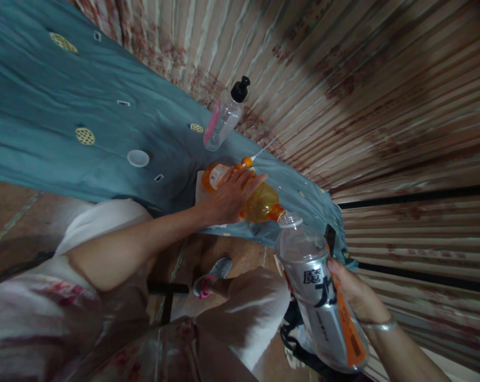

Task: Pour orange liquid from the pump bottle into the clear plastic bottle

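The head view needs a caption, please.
Left hand holds a translucent orange bottle at the mouth of a clear silver-labelled plastic bottle in the right hand.

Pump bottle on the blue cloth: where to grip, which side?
I'd put the grip around the body of the pump bottle, below its black pump head, from the near side. The body is tall and seems upright; the pleated curtain hangs behind it.

Pale top [28, 321] with pinkish-red print [67, 291], off-white trousers [247, 313], silver bangle [378, 326], grey shoe [223, 267], pink trim [202, 289]
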A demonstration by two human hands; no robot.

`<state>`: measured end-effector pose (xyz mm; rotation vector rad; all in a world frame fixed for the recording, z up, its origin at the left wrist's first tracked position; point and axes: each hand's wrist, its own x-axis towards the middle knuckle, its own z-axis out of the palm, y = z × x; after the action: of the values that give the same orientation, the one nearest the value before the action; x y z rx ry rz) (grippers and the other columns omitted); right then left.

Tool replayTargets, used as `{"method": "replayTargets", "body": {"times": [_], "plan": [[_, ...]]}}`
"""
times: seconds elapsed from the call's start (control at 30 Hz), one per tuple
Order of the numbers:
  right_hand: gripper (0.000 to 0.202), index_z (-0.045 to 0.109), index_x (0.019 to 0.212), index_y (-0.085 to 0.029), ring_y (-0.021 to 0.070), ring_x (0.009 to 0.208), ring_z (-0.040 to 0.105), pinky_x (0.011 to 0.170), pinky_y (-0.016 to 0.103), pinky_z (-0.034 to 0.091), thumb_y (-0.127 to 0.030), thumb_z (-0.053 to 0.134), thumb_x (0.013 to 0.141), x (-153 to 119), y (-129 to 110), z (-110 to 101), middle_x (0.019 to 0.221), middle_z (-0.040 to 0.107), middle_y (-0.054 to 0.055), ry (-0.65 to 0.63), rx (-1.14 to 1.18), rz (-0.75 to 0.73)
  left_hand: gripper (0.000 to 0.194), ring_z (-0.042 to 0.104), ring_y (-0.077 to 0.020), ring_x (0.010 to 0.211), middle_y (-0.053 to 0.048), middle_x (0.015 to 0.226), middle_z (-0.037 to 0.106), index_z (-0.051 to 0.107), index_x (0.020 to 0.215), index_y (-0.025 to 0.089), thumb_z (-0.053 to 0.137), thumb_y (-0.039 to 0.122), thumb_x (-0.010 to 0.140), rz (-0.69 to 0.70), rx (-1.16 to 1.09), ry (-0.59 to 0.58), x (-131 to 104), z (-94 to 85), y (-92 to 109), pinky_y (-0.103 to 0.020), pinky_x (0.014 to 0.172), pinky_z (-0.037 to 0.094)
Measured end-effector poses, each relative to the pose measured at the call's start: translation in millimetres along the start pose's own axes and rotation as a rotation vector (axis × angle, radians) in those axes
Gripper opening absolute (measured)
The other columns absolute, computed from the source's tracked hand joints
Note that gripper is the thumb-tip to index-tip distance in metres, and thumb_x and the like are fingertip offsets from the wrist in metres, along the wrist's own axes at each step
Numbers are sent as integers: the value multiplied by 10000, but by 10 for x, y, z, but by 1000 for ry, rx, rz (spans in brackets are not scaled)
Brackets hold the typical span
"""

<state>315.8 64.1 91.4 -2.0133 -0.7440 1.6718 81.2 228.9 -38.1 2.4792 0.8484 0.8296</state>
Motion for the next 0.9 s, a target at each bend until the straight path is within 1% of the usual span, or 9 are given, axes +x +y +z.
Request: {"method": "replayTargets", "body": {"times": [0.1,0.2,0.3,0.37,0.5,0.57,0.7,0.9], "plan": [[705,686,1138,-215,345,1079,655,1034,502,421,-678,710,607,18,13,-9,1062,750,99,-23,-3,21,864,321,-291,1366,-168,1430,380,160,1461,122,654,340,785,-1,10,-8,-2,2,1,-464,1157,186],[702,687,1138,-217,343,1077,655,1030,497,425,-693,689,621,23,3,-6,1062,749,102,-47,-17,18,869,331,-283,1360,-155,1423,390,156,1461,132,657,347,784,4,13,0,-2,1,2,-476,1155,195],[714,690,1130,-209,349,1091,647,1046,499,407,-698,698,610,11,-10,2,1066,747,114,-37,-22,-5,860,339,-292,1354,-161,1420,396,165,1458,126,656,346,787,8,13,4,1,-8,6,-499,1144,209],[719,692,1122,-199,356,1088,648,1046,512,403,-694,708,602,1,-9,4,1054,749,118,-22,-15,6,857,340,-297,1353,-167,1422,396,173,1458,120,657,346,788,3,12,-6,3,-14,10,-504,1142,211],[674,693,1125,-211,344,1125,633,1070,492,386,-660,717,622,-4,4,-3,1094,741,106,24,-10,-17,862,340,-287,1355,-164,1414,406,191,1456,117,670,353,779,4,8,2,4,-17,13,-474,1154,206],[677,690,1133,-217,340,1130,630,1074,487,384,-658,716,620,2,9,-13,1093,741,102,13,-16,-25,862,344,-288,1353,-167,1410,409,202,1454,112,672,362,776,7,5,9,3,-15,12,-468,1157,204],[676,688,1126,-210,349,1083,653,1035,502,420,-665,702,627,7,11,-25,1065,748,110,-44,-17,6,854,351,-293,1347,-168,1409,413,209,1453,112,668,356,776,6,7,10,2,-3,6,-477,1155,203],[650,686,1121,-214,344,1095,648,1039,493,416,-659,685,649,-15,5,-2,1082,744,108,-25,-10,6,852,349,-278,1348,-151,1411,414,190,1458,137,653,338,771,9,7,23,-1,7,-3,-467,1152,206]]}}
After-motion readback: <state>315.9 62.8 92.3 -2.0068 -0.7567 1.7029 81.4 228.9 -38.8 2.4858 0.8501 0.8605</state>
